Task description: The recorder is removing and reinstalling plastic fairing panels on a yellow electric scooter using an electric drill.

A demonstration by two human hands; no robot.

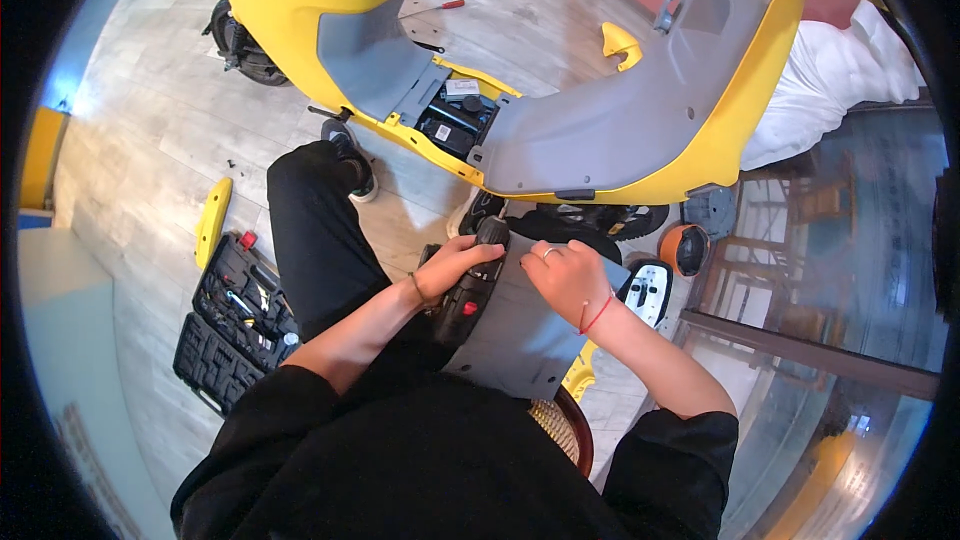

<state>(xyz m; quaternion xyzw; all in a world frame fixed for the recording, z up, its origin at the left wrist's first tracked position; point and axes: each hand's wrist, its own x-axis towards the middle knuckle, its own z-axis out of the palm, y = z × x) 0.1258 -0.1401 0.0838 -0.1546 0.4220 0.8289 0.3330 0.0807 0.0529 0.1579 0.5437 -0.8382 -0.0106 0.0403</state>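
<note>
My left hand point(450, 268) is wrapped round a black cordless drill point(468, 302) with a small red part on it. The drill lies over the left side of a flat grey panel point(515, 330), which rests across my lap. My right hand point(570, 280) is above the panel's far right part, its fingers curled and pressed together; what they hold, if anything, is hidden. Just beyond my hands stands a yellow and grey scooter point(600, 130), with an uncovered compartment point(458, 120) in its footboard showing black parts.
An opened black tool case point(235, 325) and a yellow trim piece point(213, 222) lie on the floor at left. Beyond the scooter are a red-handled screwdriver point(452, 5) and a yellow part point(621, 45). An orange and black round item point(685, 249) sits at right, near glass doors point(820, 270).
</note>
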